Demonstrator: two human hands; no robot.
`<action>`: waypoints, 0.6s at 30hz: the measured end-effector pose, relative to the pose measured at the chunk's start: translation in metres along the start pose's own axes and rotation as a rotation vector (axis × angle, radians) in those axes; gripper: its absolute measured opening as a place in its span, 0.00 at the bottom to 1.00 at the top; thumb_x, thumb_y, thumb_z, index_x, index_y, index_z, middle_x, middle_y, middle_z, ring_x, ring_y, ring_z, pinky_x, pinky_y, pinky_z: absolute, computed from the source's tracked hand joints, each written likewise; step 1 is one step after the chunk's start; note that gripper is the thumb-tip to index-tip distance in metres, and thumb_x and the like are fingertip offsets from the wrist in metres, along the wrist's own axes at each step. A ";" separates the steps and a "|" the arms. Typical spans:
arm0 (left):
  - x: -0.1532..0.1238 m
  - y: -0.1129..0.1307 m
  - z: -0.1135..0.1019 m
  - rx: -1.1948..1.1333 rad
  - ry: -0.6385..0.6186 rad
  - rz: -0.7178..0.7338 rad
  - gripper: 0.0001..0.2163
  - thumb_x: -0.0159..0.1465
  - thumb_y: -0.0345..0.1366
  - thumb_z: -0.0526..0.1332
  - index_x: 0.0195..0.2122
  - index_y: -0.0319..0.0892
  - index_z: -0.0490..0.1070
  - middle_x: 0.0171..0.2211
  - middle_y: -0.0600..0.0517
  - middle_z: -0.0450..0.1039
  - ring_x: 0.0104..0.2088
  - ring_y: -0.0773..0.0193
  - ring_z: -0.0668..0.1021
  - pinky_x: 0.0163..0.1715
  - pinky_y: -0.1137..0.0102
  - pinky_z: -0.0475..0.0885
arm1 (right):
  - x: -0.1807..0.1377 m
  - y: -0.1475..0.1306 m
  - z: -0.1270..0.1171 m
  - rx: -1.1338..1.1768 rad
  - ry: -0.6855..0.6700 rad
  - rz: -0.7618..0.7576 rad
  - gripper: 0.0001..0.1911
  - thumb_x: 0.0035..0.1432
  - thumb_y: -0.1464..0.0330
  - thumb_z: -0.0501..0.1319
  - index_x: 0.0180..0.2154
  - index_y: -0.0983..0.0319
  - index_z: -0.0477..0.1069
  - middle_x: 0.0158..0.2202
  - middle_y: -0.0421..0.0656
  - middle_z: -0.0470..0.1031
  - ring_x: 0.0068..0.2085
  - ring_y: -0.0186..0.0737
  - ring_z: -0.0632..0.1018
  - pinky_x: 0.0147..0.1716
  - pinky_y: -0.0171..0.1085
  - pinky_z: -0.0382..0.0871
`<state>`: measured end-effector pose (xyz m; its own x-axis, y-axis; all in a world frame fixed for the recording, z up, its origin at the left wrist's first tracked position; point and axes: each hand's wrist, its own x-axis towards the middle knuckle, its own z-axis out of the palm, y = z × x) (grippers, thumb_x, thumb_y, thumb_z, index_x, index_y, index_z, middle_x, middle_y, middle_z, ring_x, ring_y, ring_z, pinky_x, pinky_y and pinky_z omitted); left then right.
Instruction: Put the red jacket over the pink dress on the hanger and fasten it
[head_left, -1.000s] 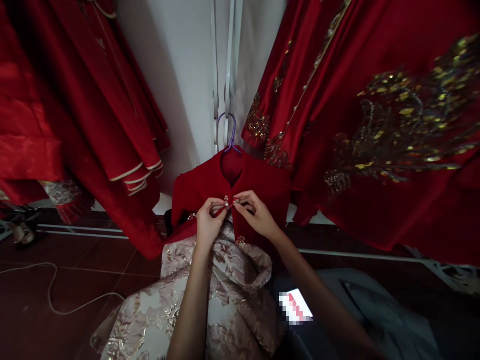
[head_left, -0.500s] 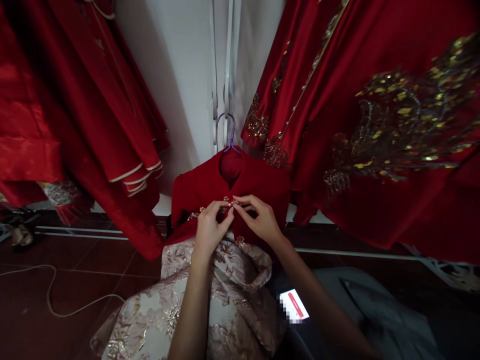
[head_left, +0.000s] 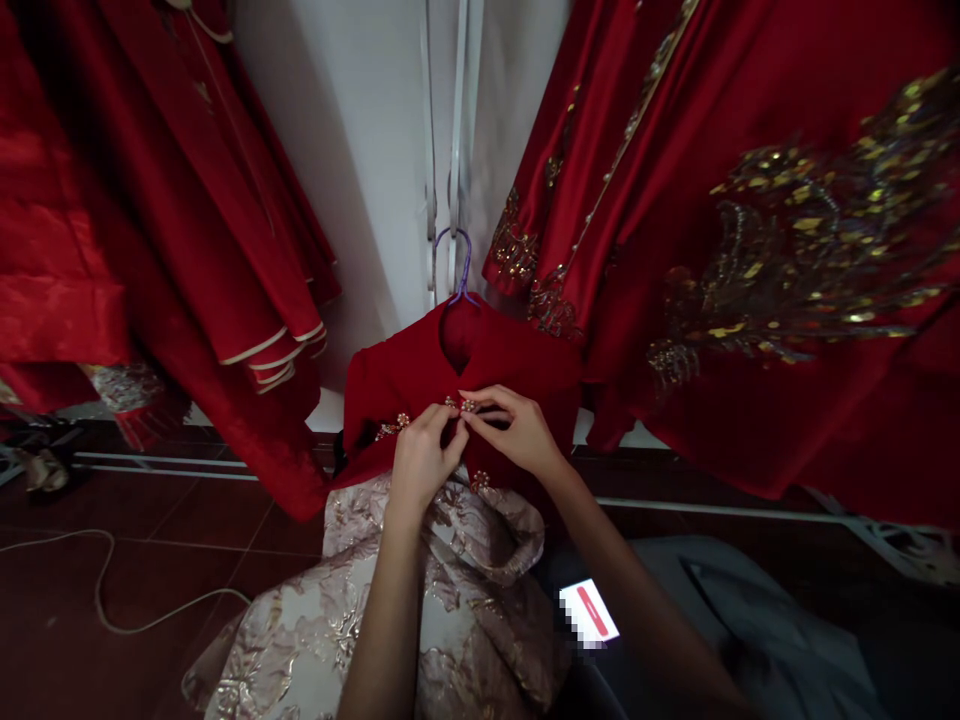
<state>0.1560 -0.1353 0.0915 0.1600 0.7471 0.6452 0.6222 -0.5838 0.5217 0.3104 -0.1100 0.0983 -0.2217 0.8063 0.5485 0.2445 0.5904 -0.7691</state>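
A short red jacket (head_left: 517,345) hangs on a purple hanger (head_left: 464,262) in front of me. Both hands meet at its front opening, below the V-shaped neck. My right hand (head_left: 521,430) pinches a small jewelled flower button (head_left: 469,405) between thumb and fingers. My left hand (head_left: 424,455) has its fingers pinched on the opposite front edge, close beside the right fingertips; the exact bit of fabric or loop is hidden. Another flower ornament (head_left: 481,481) sits lower on the front, and a sparkling trim (head_left: 391,427) is left of my left hand. Below hangs a pale brocade skirt (head_left: 360,600).
Red garments (head_left: 187,200) hang at the left, and red dresses with gold sequins (head_left: 810,230) at the right. A white rack rail (head_left: 720,511) runs low behind. A lit phone screen (head_left: 589,612) shows under my right forearm. A pale cable (head_left: 105,590) lies on the tiled floor.
My fingers have shifted slightly at the jacket opening, and the right fingers are straighter and closer together. The neckline's edges now lie a little differently. Everything else looks the same.
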 end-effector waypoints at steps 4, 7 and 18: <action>0.000 -0.002 0.001 -0.013 0.026 -0.002 0.05 0.62 0.33 0.54 0.36 0.42 0.69 0.33 0.51 0.72 0.35 0.65 0.75 0.37 0.72 0.68 | 0.001 0.003 -0.002 0.034 -0.025 0.020 0.16 0.52 0.65 0.62 0.45 0.59 0.72 0.40 0.43 0.75 0.39 0.37 0.77 0.40 0.40 0.77; 0.000 0.000 0.003 -0.027 -0.002 -0.011 0.06 0.63 0.33 0.53 0.35 0.42 0.69 0.33 0.51 0.71 0.35 0.65 0.74 0.37 0.72 0.68 | 0.003 0.004 -0.002 0.006 -0.056 0.013 0.16 0.52 0.66 0.61 0.45 0.59 0.71 0.40 0.43 0.74 0.40 0.37 0.76 0.40 0.39 0.76; -0.019 -0.046 -0.022 -0.026 -0.219 -0.102 0.26 0.56 0.31 0.60 0.56 0.49 0.61 0.51 0.49 0.65 0.52 0.61 0.69 0.54 0.64 0.62 | -0.053 0.028 0.010 -0.049 -0.125 0.022 0.52 0.46 0.73 0.63 0.63 0.56 0.31 0.60 0.53 0.51 0.49 0.43 0.69 0.49 0.48 0.66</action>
<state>0.1075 -0.1296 0.0676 0.2617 0.8519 0.4535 0.6243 -0.5078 0.5936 0.3193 -0.1364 0.0446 -0.3315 0.8097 0.4842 0.2958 0.5765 -0.7616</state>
